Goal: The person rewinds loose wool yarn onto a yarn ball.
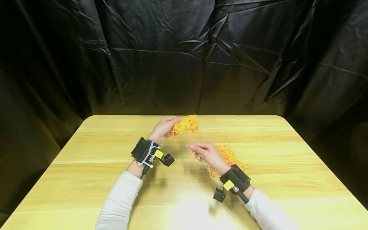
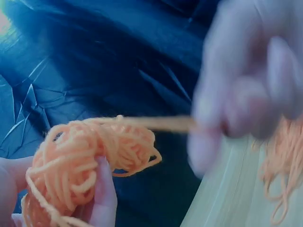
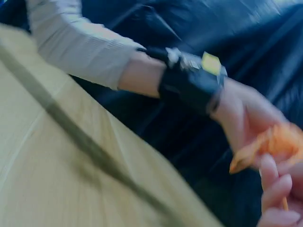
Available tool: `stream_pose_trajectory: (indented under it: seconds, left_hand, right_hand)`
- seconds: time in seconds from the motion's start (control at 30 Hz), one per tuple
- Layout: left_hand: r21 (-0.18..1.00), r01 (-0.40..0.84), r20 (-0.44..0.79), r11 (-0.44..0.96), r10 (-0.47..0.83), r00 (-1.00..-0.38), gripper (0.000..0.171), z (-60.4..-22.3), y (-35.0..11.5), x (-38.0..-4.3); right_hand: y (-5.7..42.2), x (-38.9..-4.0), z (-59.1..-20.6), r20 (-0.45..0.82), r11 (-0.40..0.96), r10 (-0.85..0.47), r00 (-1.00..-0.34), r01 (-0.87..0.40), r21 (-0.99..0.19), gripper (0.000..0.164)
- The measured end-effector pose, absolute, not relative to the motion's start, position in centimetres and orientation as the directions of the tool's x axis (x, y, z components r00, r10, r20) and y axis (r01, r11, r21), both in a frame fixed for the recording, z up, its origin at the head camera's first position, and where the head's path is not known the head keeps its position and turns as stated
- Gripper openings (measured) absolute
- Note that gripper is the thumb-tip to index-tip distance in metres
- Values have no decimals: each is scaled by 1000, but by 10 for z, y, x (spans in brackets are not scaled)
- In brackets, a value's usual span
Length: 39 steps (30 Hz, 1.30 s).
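My left hand [image 1: 166, 127] grips a bundle of orange-yellow yarn [image 1: 186, 124] above the far middle of the table. In the left wrist view the wound yarn [image 2: 71, 165] sits between thumb and fingers, narrowed at its middle where strands wrap around it. My right hand [image 1: 205, 152] is lower and to the right, pinching a strand of yarn [image 2: 170, 124] between thumb and forefinger. That strand runs taut from the bundle to the fingertips. A short loose end hangs from the bundle's left side. Motion blurs the right hand [image 2: 246, 85] in the left wrist view.
A loose pile of the same yarn [image 1: 230, 158] lies on the wooden table [image 1: 86, 191], partly behind my right hand and wrist. Black sheeting [image 1: 161, 80] hangs behind the table's far edge. Each wrist wears a black strap with a small camera.
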State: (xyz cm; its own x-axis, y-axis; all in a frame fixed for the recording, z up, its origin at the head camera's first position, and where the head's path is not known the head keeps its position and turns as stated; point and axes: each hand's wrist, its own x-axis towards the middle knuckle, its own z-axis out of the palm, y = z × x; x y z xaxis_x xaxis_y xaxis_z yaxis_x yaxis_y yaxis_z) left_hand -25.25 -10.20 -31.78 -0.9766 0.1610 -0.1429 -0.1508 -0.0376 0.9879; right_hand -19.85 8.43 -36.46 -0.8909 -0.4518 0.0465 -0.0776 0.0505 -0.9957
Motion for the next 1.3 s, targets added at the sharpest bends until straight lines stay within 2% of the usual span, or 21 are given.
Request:
stream_pose_trajectory:
  seconds: [0.17,0.3,0.37,0.5,0.57,0.67,0.77,0.87,0.93,1.07,1.17,1.3]
  left_hand:
    - [981,-190,-166,-49,302,-939,37,-322,-98,-250]
    - [977,-213,-184,-28,407,-895,37,-327,-94,-248]
    - [976,-220,-194,-6,452,-871,36,-329,-94,-247]
    - [971,-235,-218,35,531,-819,28,-333,-93,-246]
    - [971,-233,-225,59,567,-793,24,-334,-93,-246]
    - [971,-208,-235,115,586,-776,19,-335,-94,-245]
    - [968,-188,-250,166,559,-791,17,-336,-94,-244]
    - [963,-196,-263,184,487,-833,20,-338,-94,-245]
    - [962,-197,-262,189,427,-866,25,-339,-94,-246]
    - [964,-200,-246,176,297,-923,33,-340,-94,-248]
    - [969,-211,-234,127,215,-948,33,-340,-93,-250]
    - [974,-222,-227,53,128,-966,33,-338,-93,-249]
  right_hand:
    - [89,-219,-387,-50,-53,-526,-849,91,-994,38]
    - [93,-234,-392,-78,-132,-550,-831,179,-975,24]
    - [96,-241,-390,-72,-160,-555,-829,191,-969,18]
    - [103,-252,-381,-48,-189,-537,-842,176,-966,31]
    - [105,-257,-375,-56,-178,-523,-851,172,-969,29]
    - [106,-261,-365,-62,-64,-472,-879,104,-993,18]
    - [104,-260,-353,-27,93,-407,-913,-12,-996,26]
    - [101,-250,-339,74,253,-366,-928,-176,-951,29]
    - [98,-242,-331,180,340,-360,-916,-308,-889,25]
    - [92,-226,-322,386,466,-377,-842,-532,-707,20]
    - [88,-217,-322,451,491,-368,-813,-582,-648,21]
    - [85,-207,-330,470,477,-330,-819,-574,-666,25]
